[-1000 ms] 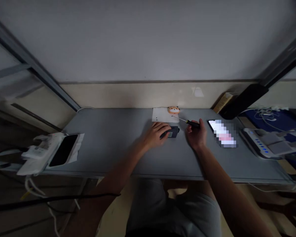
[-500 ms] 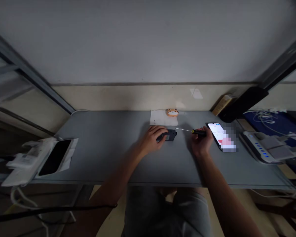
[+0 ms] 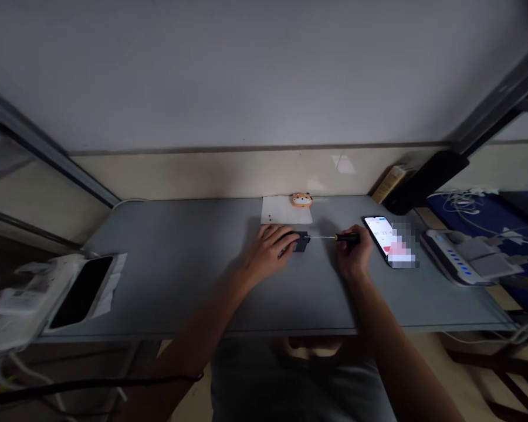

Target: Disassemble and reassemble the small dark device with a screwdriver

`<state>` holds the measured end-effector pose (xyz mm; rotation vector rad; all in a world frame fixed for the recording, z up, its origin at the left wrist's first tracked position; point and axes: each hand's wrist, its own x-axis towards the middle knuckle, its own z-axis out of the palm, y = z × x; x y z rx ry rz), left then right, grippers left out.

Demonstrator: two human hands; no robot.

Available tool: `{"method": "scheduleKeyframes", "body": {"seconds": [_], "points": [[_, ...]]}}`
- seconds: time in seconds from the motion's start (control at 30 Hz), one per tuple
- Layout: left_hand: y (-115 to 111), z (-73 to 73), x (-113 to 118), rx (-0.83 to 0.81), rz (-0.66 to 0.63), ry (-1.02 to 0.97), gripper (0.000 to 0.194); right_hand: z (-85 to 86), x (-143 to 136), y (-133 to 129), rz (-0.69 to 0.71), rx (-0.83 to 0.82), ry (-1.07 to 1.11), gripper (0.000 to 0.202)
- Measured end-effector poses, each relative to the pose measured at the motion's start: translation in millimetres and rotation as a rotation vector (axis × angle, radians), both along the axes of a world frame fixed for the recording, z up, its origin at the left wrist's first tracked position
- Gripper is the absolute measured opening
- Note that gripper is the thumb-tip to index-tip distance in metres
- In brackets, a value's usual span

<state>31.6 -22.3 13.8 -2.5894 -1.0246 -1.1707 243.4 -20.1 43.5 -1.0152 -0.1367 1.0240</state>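
My left hand (image 3: 271, 252) is wrapped over a small dark grey box-shaped device (image 3: 301, 242) on the grey desk (image 3: 180, 264). In my right hand (image 3: 354, 255) is a screwdriver (image 3: 347, 237) with a black and yellow handle. Its thin metal shaft points left, and the tip meets the right side of the device. Behind the device lies a white sheet of paper (image 3: 281, 210) with a few small dark dots on it, and an orange and white animal-faced object (image 3: 301, 200) sits at its back right corner.
Right of my right hand lies a lit phone (image 3: 381, 234). Beyond it is a white power strip (image 3: 455, 261) with plugs. A dark phone (image 3: 83, 290) lies at the left edge beside white chargers. A black case (image 3: 426, 181) leans at the back right.
The screwdriver has moved to the device, its tip now at the device's right side instead of above it. The whole view has shifted slightly.
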Motion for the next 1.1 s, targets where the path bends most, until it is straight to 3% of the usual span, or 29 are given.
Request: {"method": "scheduleKeyframes", "body": {"seconds": [0.17,0.5,0.9,1.1], "points": [[-0.4,-0.3,1.3,-0.012,0.000,0.007,0.022,0.0,-1.5,-0.6,-0.003,-0.019,-0.002,0.016],[-0.1,-2.1,0.6,0.041,0.018,0.084,0.029,-8.4,0.1,2.7,0.004,0.003,-0.059,0.024],[-1.2,-3.4,1.1,0.112,0.030,0.081,0.027,4.8,-4.6,-0.6,0.012,-0.020,0.017,0.016],[-0.7,-6.5,1.0,0.078,0.036,0.106,0.031,1.2,-4.3,-0.5,0.046,0.001,-0.019,0.019]]}}
